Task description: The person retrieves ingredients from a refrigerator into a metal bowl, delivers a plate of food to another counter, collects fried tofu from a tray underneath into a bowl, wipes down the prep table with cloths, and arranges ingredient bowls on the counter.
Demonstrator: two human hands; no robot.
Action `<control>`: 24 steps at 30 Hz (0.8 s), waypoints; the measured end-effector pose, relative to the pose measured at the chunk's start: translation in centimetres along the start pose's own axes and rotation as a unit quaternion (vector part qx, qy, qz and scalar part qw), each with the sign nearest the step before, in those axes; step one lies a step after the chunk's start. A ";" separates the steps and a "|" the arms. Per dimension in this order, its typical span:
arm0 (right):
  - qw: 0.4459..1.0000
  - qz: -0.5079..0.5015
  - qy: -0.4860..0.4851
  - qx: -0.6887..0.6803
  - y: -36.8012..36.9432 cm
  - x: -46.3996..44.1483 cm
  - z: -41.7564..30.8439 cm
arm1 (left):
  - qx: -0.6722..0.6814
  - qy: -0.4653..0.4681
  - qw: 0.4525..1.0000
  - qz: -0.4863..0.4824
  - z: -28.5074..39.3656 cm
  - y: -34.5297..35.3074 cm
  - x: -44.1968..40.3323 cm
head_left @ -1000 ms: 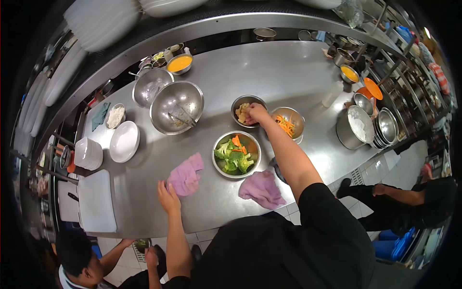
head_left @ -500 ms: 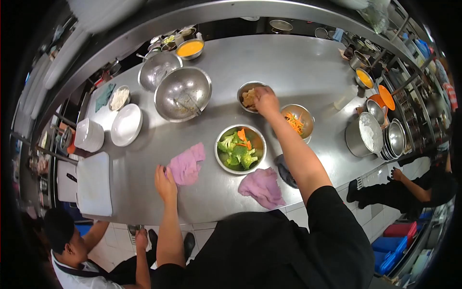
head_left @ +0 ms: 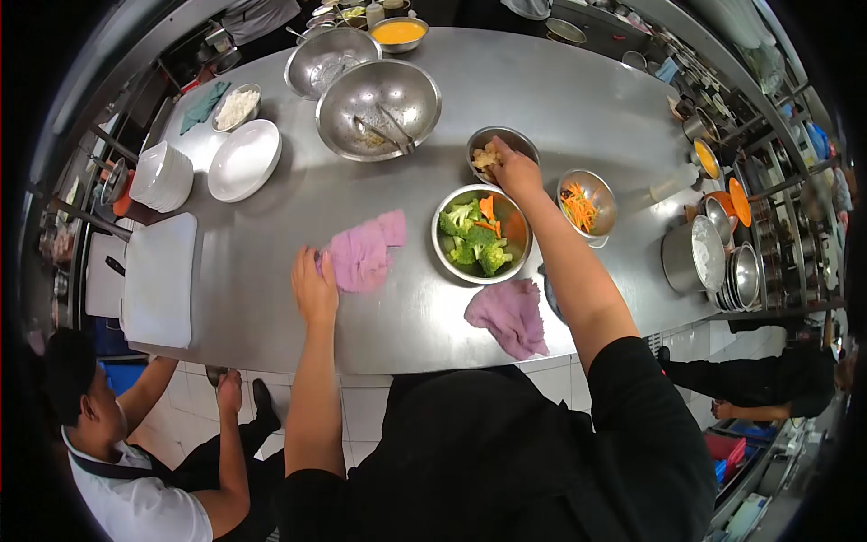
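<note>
Your right hand [head_left: 517, 170] touches pale chunks [head_left: 487, 157] in the steel bowl [head_left: 506, 133], its grip too hidden to tell; your left hand [head_left: 314, 285] lies open against the cloth [head_left: 361, 258]. The chunks seem light, soft: pinch their sides gently.

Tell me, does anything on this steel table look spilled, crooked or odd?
Nothing plainly looks spilled or damaged on the table. Least tidy are the rumpled pink cloth by the left hand and the second cloth, bunched near the front edge. Tongs lie inside a large metal bowl, but that looks like ordinary use.
</note>
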State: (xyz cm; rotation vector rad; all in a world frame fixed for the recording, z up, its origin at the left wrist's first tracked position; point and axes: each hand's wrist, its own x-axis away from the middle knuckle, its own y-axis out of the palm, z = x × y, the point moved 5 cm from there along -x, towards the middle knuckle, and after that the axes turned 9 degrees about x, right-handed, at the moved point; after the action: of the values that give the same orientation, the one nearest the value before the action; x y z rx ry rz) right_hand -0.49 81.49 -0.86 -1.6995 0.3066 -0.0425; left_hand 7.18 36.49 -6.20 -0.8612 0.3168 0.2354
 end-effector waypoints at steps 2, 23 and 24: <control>1.000 0.008 0.005 0.004 -0.3 0.7 -0.3 | 0.013 -0.004 1.000 -0.002 0.1 0.0 0.1; 0.998 0.014 0.051 -0.036 -2.6 4.7 1.2 | -0.008 0.060 0.998 0.017 0.6 0.5 0.6; 0.998 0.016 0.050 -0.038 -2.4 4.5 1.1 | -0.010 0.062 0.998 0.019 0.7 0.5 0.6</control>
State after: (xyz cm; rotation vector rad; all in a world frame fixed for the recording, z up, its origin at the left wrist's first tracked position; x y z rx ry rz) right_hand 4.53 81.84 0.60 -1.7709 0.4151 -0.0937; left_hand 7.67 37.38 -6.30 -0.8915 0.4470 0.2203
